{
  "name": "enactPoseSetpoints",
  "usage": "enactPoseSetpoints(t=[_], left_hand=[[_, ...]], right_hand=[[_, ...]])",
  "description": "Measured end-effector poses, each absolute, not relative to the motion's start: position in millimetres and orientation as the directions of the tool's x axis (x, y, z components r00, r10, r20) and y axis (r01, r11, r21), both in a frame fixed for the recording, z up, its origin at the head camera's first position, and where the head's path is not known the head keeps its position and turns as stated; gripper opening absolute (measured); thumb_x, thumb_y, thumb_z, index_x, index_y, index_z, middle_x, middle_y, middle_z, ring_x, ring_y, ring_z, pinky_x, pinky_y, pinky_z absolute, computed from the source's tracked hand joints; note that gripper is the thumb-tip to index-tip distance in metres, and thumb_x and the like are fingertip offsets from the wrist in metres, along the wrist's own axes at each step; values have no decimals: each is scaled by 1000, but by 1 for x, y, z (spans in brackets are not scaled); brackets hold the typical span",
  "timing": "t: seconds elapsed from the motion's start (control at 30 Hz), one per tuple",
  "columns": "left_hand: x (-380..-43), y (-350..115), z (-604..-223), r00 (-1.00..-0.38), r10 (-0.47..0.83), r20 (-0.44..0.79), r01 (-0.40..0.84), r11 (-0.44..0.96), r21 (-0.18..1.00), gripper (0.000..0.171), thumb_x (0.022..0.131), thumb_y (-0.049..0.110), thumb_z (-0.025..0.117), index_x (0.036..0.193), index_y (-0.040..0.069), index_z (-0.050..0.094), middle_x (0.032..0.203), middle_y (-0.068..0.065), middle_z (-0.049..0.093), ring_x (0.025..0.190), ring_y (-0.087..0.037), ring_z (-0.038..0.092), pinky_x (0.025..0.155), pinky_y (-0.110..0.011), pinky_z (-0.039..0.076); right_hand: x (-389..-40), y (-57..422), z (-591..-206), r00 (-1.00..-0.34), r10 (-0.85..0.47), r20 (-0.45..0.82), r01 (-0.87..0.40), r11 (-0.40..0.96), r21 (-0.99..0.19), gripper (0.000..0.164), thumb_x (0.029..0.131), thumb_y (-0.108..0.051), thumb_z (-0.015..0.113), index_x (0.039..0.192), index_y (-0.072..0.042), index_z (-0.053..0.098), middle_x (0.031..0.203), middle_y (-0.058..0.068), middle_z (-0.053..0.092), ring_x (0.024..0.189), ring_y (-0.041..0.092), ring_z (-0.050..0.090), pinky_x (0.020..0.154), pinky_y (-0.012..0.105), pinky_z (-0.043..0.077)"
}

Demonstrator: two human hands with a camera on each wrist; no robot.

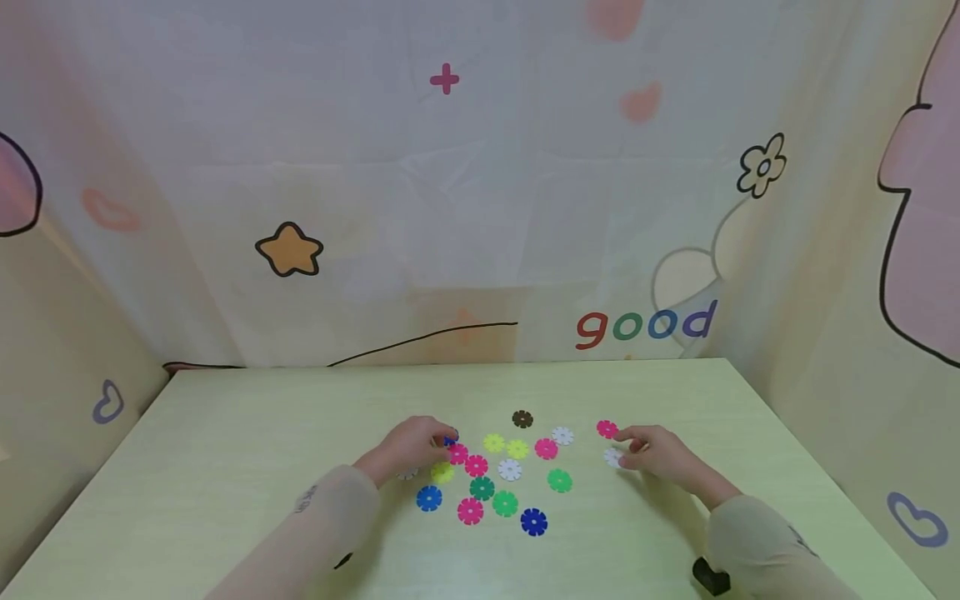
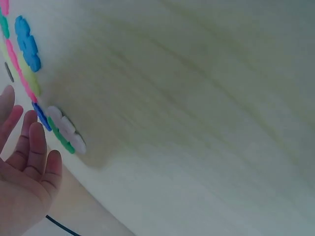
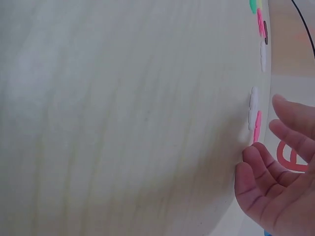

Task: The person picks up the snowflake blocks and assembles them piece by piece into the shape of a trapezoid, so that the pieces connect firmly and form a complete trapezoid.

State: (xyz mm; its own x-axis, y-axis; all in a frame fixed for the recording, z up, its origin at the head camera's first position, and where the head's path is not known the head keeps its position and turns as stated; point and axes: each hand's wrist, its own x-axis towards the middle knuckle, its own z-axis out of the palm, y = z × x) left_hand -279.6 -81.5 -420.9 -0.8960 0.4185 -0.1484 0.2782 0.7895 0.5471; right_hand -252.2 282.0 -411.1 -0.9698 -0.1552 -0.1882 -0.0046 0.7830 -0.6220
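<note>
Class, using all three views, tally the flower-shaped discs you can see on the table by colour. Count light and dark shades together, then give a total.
Pink discs: 5
White discs: 4
Green discs: 4, one of them seen only in the left wrist view
Yellow discs: 3
Blue discs: 3
Brown disc: 1
Total: 20 visible

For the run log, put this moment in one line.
Left hand: near blue disc | Right hand: near pink disc, white disc | Other discs: on table
</note>
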Motion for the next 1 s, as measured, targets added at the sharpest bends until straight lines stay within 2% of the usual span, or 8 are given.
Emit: enactPoseSetpoints(t=[0.13,0.33,0.73,1.0], left_hand=[[-279,-77,-425,-900,405,-160,282,822,494,37,77,22,68,113,17,61,94,1,59,88,-14,51,77,-32,47],[-279,-72,-428,-905,394,-161,301,859,413,37,75,24,70,110,20,62,87,3,56,82,-12,48,71,-28,46],[-278,-67,-426,-910,397,-123,322,860,396,28,74,23,71,100,16,64,83,3,55,79,-12,48,73,-29,46],[-275,-63,-424,-915,382,-130,308,870,385,26,73,23,71,95,18,58,78,5,54,76,-11,48,72,-28,46]], right_hand=[[-253,281,-414,-969,-123,-212,35,788,-615,40,77,-18,67,113,-4,57,90,9,54,77,20,46,63,27,41],[-256,280,-416,-970,-124,-210,25,804,-594,36,76,-17,68,109,-4,59,84,7,52,73,19,44,60,26,39],[-258,277,-419,-970,-122,-210,9,846,-534,25,75,-11,68,98,-6,62,82,7,51,73,19,44,61,26,39],[-256,274,-419,-973,-121,-194,3,842,-540,18,73,-4,68,86,-4,55,78,6,50,71,18,44,61,27,38]])
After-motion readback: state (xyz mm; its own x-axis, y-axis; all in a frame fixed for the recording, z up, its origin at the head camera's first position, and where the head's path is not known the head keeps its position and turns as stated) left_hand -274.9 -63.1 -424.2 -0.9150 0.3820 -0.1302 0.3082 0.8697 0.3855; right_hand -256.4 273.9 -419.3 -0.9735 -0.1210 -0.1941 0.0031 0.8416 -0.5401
